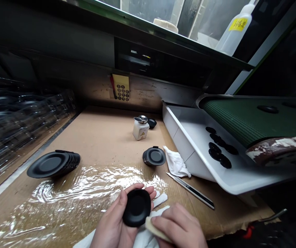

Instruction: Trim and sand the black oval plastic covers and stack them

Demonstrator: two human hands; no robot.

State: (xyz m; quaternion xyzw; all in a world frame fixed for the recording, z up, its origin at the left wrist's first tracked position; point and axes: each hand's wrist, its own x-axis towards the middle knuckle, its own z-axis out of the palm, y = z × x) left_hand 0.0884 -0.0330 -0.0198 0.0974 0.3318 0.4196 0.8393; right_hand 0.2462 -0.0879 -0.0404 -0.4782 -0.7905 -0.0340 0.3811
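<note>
1. Black oval moulded piece (137,207) at the bottom middle of the frame, gripped in the left hand (113,222), with the fingers curled up behind its edge
2. Right hand (177,225) is closed in a pinch on a pale folded pad (156,229), which touches the piece's rim. Can't tell if it's cloth or sponge. A white cloth (144,237) bunches under both hands
3. Just past them, a glossy plastic sheet (72,193) lies on a cardboard-covered bench (98,144)
4. Mid-frame there's a black disc stack (53,164) on the left and a shorter stack (154,156) in the centre, plus a white pump bottle (141,129) behind it
5. Over on the right, loose black pieces (218,146) sit in a white tray (186,144), and one more (268,109) is on a green belt (243,117)
6. So far: two stacks made, loose ones left. Can't count the stacks, can't see the held piece's hidden face, and the clear plastic trays (21,120) at upper left are murky
</note>
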